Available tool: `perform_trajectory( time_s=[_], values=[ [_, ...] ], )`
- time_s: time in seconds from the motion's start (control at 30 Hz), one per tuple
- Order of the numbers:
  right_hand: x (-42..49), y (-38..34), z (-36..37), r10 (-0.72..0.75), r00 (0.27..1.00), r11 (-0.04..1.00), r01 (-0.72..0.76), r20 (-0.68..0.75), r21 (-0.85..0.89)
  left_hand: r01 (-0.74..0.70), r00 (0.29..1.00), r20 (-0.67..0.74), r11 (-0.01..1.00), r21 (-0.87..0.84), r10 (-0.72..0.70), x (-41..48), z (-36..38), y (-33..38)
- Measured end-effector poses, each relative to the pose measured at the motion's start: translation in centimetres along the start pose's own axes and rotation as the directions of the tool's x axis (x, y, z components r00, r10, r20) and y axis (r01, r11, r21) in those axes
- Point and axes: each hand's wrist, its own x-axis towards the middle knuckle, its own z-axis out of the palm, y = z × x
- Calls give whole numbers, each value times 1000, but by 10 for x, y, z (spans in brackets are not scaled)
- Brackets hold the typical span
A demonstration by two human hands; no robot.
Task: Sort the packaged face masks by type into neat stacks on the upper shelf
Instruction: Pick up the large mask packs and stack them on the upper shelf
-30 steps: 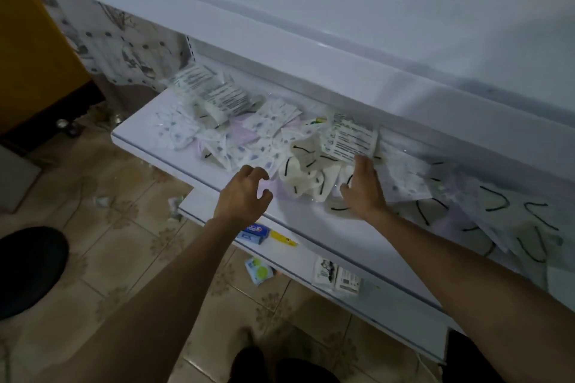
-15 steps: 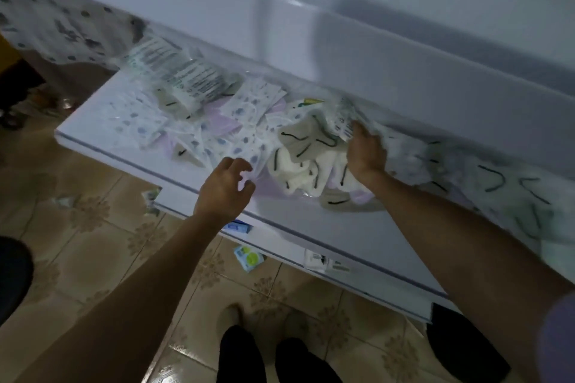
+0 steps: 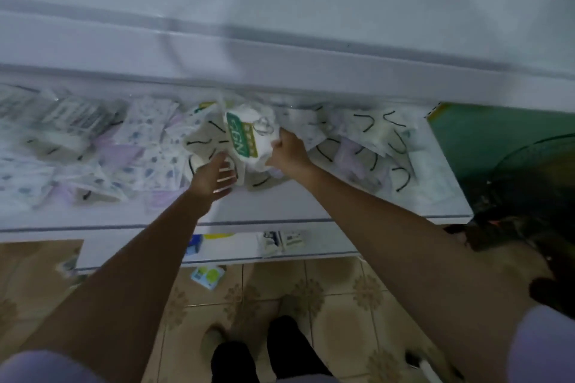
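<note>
mask packet (image 3: 245, 137) with green label pinched in right hand (image 3: 287, 151), left hand (image 3: 214, 179) outstretched, fingers straight, just below

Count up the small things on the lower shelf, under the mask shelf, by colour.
Blue box: 1
Yellow item: 1
White boxes: 2
Total: 4

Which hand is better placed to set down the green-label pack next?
The right hand: its fingers grip the green-label pack over the mask pile. The left hand is open beside it, holding nothing.
</note>
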Motion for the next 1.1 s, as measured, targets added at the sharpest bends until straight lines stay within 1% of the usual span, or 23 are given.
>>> perform_trajectory(
  time_s=[0.03, 0.1, 0.13, 0.17, 0.2, 0.23, 0.27, 0.3, 0.37, 0.4, 0.47, 0.53, 0.6, 0.63, 0.67, 0.7, 0.73, 0.77, 0.8, 0.87, 0.93, 1.03, 1.1],
  values=[
    [-4, -1, -1, -4, 1000, 1000, 4, 13, 6, 0, 1000, 14, 999, 52, -1, -1, 1, 0],
    [-10, -6, 3, 3, 1000, 996, -4, 15, 85, -3, 999, 43, 988, 155, -4, -5, -1, 2],
    [-13, -10, 6, 35, 999, 982, -38, 24, 187, -2, 998, 60, 984, 180, -9, -6, -3, 3],
    [-16, -15, 10, 76, 995, 941, -91, 58, 327, -2, 997, 74, 983, 184, -12, -8, -5, 5],
    [-19, -18, 14, 103, 988, 877, -145, 115, 459, -4, 997, 77, 986, 166, -9, -11, -9, 7],
    [-21, -22, 19, 106, 979, 811, -186, 173, 555, -13, 998, 66, 993, 121, 5, -14, -12, 9],
    [-23, -25, 24, 101, 971, 771, -214, 217, 600, -32, 999, 41, 998, 48, 30, -16, -17, 10],
    [-25, -27, 30, 94, 963, 746, -237, 254, 622, -60, 998, 8, 997, -44, 61, -17, -23, 10],
    [-26, -31, 44, 63, 947, 750, -253, 314, 612, -118, 993, -49, 968, -222, 110, -23, -38, 10],
    [-27, -34, 52, 42, 938, 767, -251, 345, 590, -150, 988, -81, 950, -272, 133, -26, -48, 11],
    [-24, -35, 69, 6, 921, 822, -226, 390, 522, -229, 968, -167, 928, -293, 186, -35, -72, 12],
    [-20, -38, 84, -9, 915, 867, -193, 402, 458, -298, 937, -265, 913, -278, 225, -45, -99, 16],
    [-19, -42, 97, -29, 911, 918, -138, 411, 371, -328, 905, -357, 915, -234, 234, -54, -127, 17],
    [-19, -45, 105, -65, 893, 953, -76, 445, 292, -331, 890, -392, 922, -201, 234, -58, -140, 16],
    [-18, -48, 114, -114, 857, 984, 28, 502, 175, -329, 878, -417, 929, -168, 236, -60, -152, 13],
    [-15, -50, 124, -154, 806, 987, 158, 572, 43, -332, 867, -437, 932, -145, 240, -62, -163, 9],
    [-13, -51, 136, -172, 754, 956, 283, 634, -77, -336, 854, -461, 932, -134, 242, -64, -175, 5],
    [-11, -55, 148, -177, 719, 906, 386, 672, -173, -342, 838, -488, 931, -126, 242, -68, -187, 0],
    [-8, -59, 160, -171, 708, 860, 447, 685, -246, -339, 823, -518, 933, -122, 231, -70, -201, -5],
    [-5, -71, 181, -174, 726, 789, 508, 666, -347, -305, 807, -567, 940, -155, 168, -77, -228, -16],
    [-6, -88, 199, -195, 736, 716, 559, 649, -418, -306, 805, -579, 928, -212, 133, -85, -256, -26],
    [3, -122, 225, -298, 767, 602, 613, 568, -512, -310, 800, -595, 906, -289, 84, -88, -305, -31],
    [15, -146, 245, -364, 795, 561, 603, 485, -568, -299, 800, -596, 905, -304, 64, -84, -337, -32]
  ],
)
